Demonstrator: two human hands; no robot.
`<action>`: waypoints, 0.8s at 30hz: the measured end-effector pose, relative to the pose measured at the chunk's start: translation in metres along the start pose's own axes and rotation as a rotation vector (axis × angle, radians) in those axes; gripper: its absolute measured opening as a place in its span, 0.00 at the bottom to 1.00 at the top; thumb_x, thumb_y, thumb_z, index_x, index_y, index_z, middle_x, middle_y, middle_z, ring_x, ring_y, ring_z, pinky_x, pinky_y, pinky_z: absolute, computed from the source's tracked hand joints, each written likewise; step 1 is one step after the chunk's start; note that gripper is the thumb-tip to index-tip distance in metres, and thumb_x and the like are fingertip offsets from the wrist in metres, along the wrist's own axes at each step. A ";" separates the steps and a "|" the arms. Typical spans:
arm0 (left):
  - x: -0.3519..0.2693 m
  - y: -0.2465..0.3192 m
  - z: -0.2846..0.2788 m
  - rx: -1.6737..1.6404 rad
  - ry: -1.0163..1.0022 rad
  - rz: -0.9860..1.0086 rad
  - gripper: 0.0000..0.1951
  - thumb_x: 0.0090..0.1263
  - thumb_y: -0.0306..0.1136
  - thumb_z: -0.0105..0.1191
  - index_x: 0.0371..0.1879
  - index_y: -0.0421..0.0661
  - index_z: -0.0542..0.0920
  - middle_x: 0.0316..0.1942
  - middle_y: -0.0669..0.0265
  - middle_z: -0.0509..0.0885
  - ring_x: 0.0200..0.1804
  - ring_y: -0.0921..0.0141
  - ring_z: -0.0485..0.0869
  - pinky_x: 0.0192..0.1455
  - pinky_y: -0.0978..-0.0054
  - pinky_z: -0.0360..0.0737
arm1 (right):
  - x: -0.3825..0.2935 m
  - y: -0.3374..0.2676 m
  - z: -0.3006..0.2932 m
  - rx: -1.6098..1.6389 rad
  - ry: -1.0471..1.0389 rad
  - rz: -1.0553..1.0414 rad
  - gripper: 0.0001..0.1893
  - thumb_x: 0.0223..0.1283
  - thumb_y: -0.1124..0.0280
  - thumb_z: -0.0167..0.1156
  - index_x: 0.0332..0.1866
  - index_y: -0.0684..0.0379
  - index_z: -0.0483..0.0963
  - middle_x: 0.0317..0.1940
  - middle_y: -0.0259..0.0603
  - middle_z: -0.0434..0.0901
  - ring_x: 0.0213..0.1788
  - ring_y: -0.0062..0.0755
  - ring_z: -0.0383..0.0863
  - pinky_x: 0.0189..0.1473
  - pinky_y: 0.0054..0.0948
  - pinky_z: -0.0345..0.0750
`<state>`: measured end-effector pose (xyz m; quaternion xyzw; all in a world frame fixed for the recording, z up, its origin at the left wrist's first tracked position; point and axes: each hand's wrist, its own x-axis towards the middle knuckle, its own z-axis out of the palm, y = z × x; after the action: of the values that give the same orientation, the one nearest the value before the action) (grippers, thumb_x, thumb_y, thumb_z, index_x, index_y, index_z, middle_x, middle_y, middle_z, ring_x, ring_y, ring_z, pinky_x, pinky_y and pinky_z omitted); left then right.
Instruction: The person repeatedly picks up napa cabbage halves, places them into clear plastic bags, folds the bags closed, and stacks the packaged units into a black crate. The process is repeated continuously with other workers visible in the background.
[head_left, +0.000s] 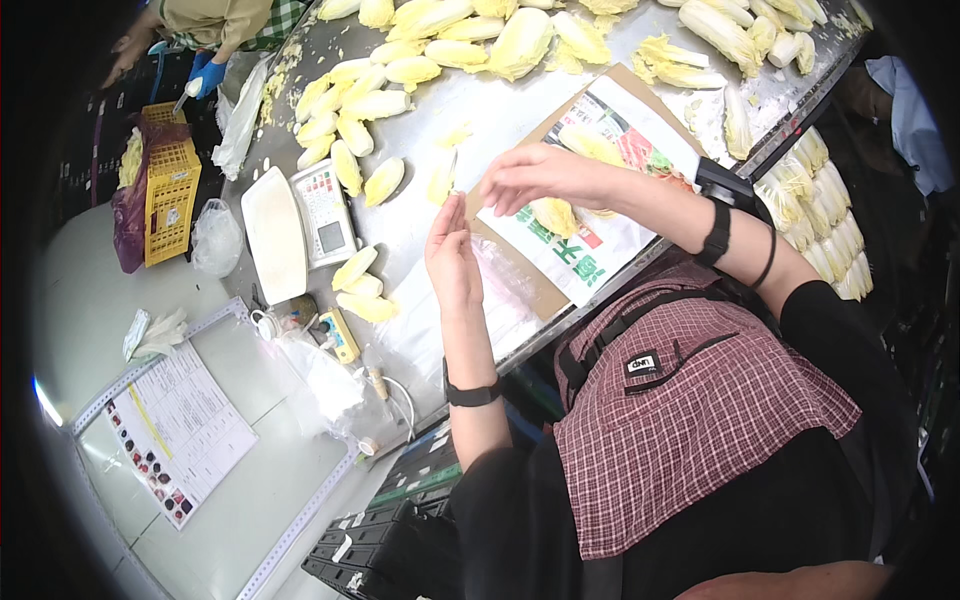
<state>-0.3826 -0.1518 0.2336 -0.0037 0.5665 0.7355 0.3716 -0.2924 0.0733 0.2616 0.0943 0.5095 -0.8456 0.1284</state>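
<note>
My left hand (454, 262) is raised over the table's near part, its fingers extended and nothing visible in it. Just beyond its fingertips is a pale, narrow piece with yellow leaf (442, 180); whether they touch I cannot tell. My right hand (525, 176) hovers to the right of the left one, fingers loosely bent, with no object seen in it. Below and beside my right forearm, a printed sheet (566, 266) on brown cardboard (551, 300) carries small yellow napa cabbage hearts (555, 216), partly hidden by the arm. Clear plastic film (502, 274) lies beside my left hand.
Many cabbage hearts (375, 105) cover the far table. A digital scale (330, 225) with a white tray (276, 236) stands left, near a yellow power strip (340, 336). Bagged cabbages (814, 214) are stacked right. Another person's blue-gloved hand (206, 73) is above a yellow crate (171, 195).
</note>
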 end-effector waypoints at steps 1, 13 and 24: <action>-0.005 0.009 0.004 -0.230 0.027 -0.086 0.30 0.70 0.14 0.43 0.75 0.29 0.72 0.74 0.48 0.77 0.75 0.57 0.77 0.81 0.59 0.73 | 0.016 0.004 0.012 0.138 -0.220 0.007 0.23 0.81 0.55 0.59 0.63 0.66 0.79 0.57 0.45 0.86 0.55 0.34 0.89 0.60 0.33 0.85; -0.044 -0.037 -0.044 1.623 0.049 0.524 0.35 0.70 0.22 0.60 0.79 0.48 0.72 0.76 0.50 0.75 0.78 0.49 0.73 0.83 0.46 0.64 | -0.029 0.022 -0.097 -1.197 0.618 -0.065 0.39 0.71 0.52 0.66 0.80 0.65 0.64 0.77 0.57 0.68 0.80 0.54 0.67 0.81 0.42 0.64; 0.005 -0.087 0.002 1.538 -0.341 0.870 0.16 0.62 0.26 0.63 0.51 0.46 0.87 0.47 0.58 0.91 0.56 0.61 0.89 0.71 0.55 0.77 | -0.048 0.077 -0.085 -1.493 0.526 -0.064 0.48 0.70 0.46 0.66 0.84 0.65 0.56 0.80 0.65 0.62 0.83 0.62 0.59 0.83 0.53 0.59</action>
<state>-0.3377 -0.1407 0.1602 0.5700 0.7909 0.2194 0.0391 -0.2206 0.1200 0.1711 0.1653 0.9582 -0.2334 0.0086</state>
